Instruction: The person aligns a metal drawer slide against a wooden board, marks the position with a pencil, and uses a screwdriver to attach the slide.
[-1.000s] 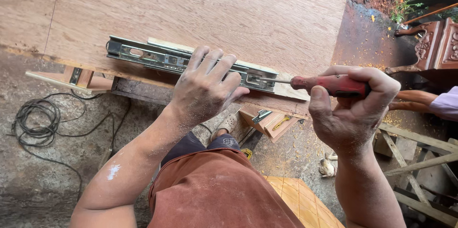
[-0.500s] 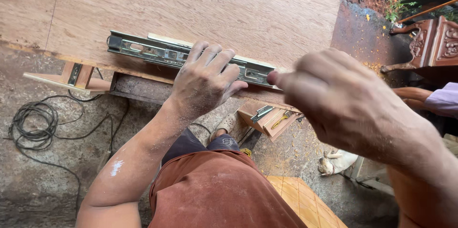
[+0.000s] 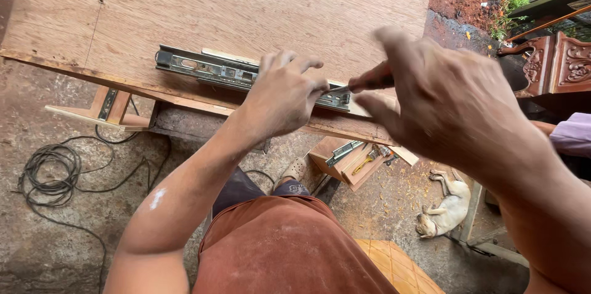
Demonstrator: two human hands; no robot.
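Left hand (image 3: 286, 94) pressing flat, fingers spread, on metal drawer slide (image 3: 209, 71), right hand (image 3: 446, 100) raised, gripping red-handled screwdriver (image 3: 369, 82)

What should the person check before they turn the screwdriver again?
1. Left hand pressing the metal rail flat on the board: ok.
2. Right hand gripping the screwdriver: ok.
3. Screwdriver tip seated in a screw: cannot tell, the left hand hides it.
4. Rail lined up along the board's edge: ok, it looks parallel.
5. Left fingers away from the tip: not ok, they sit very close.
6. Dog lying away from the feet: ok.
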